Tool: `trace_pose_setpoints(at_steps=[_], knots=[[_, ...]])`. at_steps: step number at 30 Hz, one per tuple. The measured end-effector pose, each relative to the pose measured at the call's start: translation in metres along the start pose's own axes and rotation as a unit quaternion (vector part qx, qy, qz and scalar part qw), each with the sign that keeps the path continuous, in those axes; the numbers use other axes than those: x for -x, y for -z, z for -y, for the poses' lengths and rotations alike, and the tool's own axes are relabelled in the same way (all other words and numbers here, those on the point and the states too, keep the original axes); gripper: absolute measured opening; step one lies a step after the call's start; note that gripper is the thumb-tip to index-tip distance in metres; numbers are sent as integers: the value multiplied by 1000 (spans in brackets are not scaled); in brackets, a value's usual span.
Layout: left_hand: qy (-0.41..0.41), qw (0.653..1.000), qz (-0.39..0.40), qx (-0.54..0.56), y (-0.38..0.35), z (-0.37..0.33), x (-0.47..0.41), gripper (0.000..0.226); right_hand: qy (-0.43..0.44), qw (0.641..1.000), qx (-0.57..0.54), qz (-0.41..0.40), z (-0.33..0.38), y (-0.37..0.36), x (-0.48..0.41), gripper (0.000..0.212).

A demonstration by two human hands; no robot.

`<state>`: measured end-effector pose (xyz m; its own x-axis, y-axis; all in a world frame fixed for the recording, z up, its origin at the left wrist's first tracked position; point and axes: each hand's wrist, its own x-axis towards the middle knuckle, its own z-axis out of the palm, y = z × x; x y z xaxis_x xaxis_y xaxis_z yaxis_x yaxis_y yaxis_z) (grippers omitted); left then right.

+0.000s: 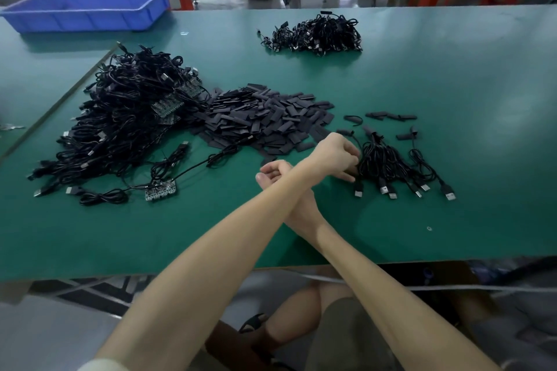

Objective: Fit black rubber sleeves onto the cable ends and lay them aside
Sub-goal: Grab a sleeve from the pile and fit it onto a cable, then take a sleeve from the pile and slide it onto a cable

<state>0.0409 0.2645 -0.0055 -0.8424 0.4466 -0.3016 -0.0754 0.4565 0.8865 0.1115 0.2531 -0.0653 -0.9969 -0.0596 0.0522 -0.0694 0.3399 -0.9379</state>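
Several thin black cables with silver USB plugs lie in a small bundle right of the frame's centre. Their long axes fan out, with the plugs toward the lower edge and the sleeved ends toward the top. The left hand reaches across from the lower left, fingers bent down onto the bundle's left side; whether they pinch a cable I cannot tell. The forearms cross, the left one on top. The right hand shows beyond the left arm, left of the crossing, with its fingers loosely curled and nothing seen in them.

Just upper left of the hands spreads a pile of flat black rubber sleeves, touching a large tangled heap of black cables with green circuit boards. A smaller cable heap sits at upper centre. All rest on the green table mat. A blue plastic tray stands upper left; what it holds I cannot tell.
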Motion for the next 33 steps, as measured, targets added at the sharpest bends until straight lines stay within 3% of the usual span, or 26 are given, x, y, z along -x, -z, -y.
trace_pose_setpoints(at_steps=[5,18,21,23,27,29,31,33], knots=[[-18,997,-66,33,-1,7,-3,23,15,999,-37,-12,0,-1,-3,26],[-52,997,54,35,-24,-1,-5,36,34,999,-22,-20,-1,-1,-7,16],[-85,995,51,29,-21,-4,6,37,28,999,-33,-17,-2,-2,-7,15],[-124,992,16,14,-10,-4,18,33,15,999,-37,-8,-4,0,-5,16],[-203,971,-126,9,36,7,51,29,-4,997,72,8,-8,1,-10,11],[-213,953,-206,-62,68,23,71,25,4,996,92,-19,-2,2,-11,22],[-175,932,-258,-184,102,45,93,19,17,997,64,-30,0,1,-10,7],[-92,910,-259,-310,134,72,114,18,22,997,60,-35,2,0,-8,8]])
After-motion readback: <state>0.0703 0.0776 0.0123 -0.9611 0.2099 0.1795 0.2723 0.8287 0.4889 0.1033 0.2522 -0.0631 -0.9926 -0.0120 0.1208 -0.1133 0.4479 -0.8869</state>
